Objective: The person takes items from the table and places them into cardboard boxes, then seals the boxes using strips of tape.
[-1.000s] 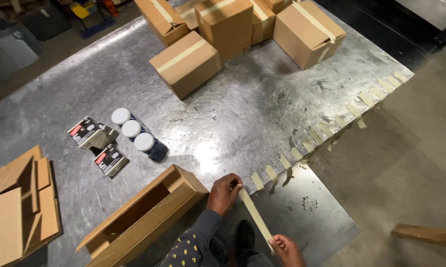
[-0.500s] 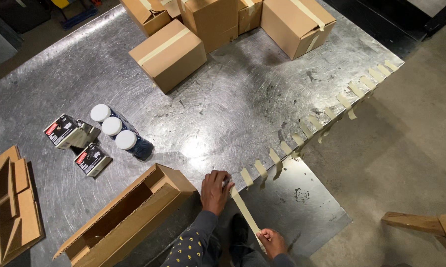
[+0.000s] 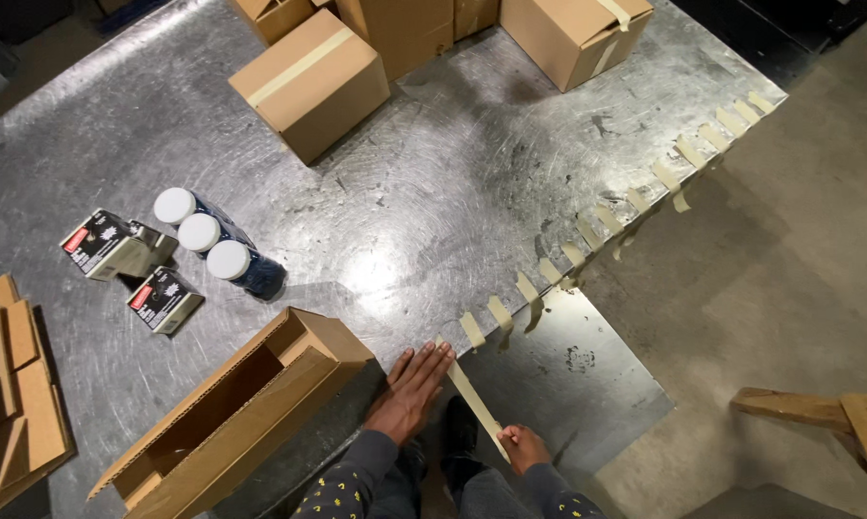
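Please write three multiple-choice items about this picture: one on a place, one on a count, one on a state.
1. Where is the long open brown cardboard box?
A. near table edge, beside left hand
B. on floor
C. atop sealed boxes

2. How many white-capped dark bottles are there?
A. two
B. three
C. five

3. How is the beige tape strip?
A. rolled up
C. crumpled
B. stretched between hands

Answers: 1 A, it lies next to the left hand; 2 B, three caps show; 3 B, the right hand holds its lower end.
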